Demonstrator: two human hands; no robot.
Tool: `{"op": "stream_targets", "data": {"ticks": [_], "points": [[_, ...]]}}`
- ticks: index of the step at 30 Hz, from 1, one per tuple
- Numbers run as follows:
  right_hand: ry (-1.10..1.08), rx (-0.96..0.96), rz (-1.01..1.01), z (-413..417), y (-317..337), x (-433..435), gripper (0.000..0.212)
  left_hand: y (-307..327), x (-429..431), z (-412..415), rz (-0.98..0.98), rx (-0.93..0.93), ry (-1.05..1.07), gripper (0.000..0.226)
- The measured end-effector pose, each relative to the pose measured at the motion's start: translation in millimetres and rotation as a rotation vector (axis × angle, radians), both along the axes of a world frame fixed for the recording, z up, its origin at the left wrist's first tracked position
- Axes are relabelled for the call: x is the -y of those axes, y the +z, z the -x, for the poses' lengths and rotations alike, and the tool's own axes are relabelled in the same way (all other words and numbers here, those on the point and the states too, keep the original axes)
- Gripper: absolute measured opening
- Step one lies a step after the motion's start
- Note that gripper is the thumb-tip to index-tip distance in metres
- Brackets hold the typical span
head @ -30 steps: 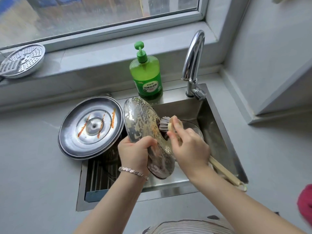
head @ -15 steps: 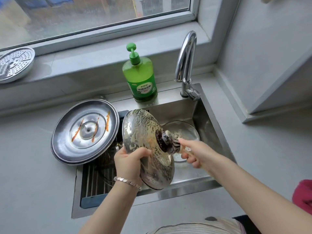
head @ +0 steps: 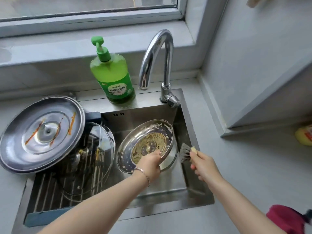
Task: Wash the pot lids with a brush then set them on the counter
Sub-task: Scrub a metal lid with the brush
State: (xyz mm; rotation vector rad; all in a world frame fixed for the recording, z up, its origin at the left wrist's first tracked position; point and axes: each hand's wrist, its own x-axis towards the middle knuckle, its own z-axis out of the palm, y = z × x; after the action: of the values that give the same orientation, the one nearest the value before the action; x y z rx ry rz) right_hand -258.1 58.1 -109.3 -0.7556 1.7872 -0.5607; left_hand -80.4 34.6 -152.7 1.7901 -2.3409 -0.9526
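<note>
**Soapy Lid Held Over the Sink**

A small steel pot lid [head: 148, 142] is held over the right side of the sink [head: 187, 119]. It is tipped, with its inside turned up, and white soap suds are seen on it. Its near rim is gripped by the left hand [head: 150, 163], with the fingers curled over the edge. A thin bracelet [head: 143, 173] is worn on that wrist.

The brush [head: 185, 152] is held by the right hand [head: 204, 166]. The fingers are wrapped round the handle, and the dark bristles are pointed at the lid's right edge. The bristles are just beside the lid. Whether they touch it cannot be told.

A big steel lid [head: 42, 134] is laid at the left, half on the counter [head: 236, 166] and half over the sink, with its inside up. Orange streaks are seen on it. A glass lid [head: 101, 146] is stood on its edge in the sink, between the two steel lids, on a rack of metal bars [head: 49, 190].

A green soap bottle [head: 112, 78] is stood on the ledge behind the sink, beside the shiny tap [head: 160, 53].
</note>
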Motion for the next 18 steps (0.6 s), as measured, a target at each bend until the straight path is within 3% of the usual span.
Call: {"op": "stream_targets", "data": {"ticks": [3,9,18], "points": [[0.045,0.021,-0.003,7.4,-12.5,6.7,0.026,-36.2,1.0,8.5,-0.025,0.172,-0.152,0.04],[0.131,0.048,0.016,13.0,-37.6,16.2,0.029,-85.4,6.5,27.6,-0.115,0.371,-0.33,0.043],[0.16,0.043,0.051,13.9,-51.9,32.6,0.03,-101.8,14.5,41.4,-0.217,0.495,-0.44,0.053]]}}
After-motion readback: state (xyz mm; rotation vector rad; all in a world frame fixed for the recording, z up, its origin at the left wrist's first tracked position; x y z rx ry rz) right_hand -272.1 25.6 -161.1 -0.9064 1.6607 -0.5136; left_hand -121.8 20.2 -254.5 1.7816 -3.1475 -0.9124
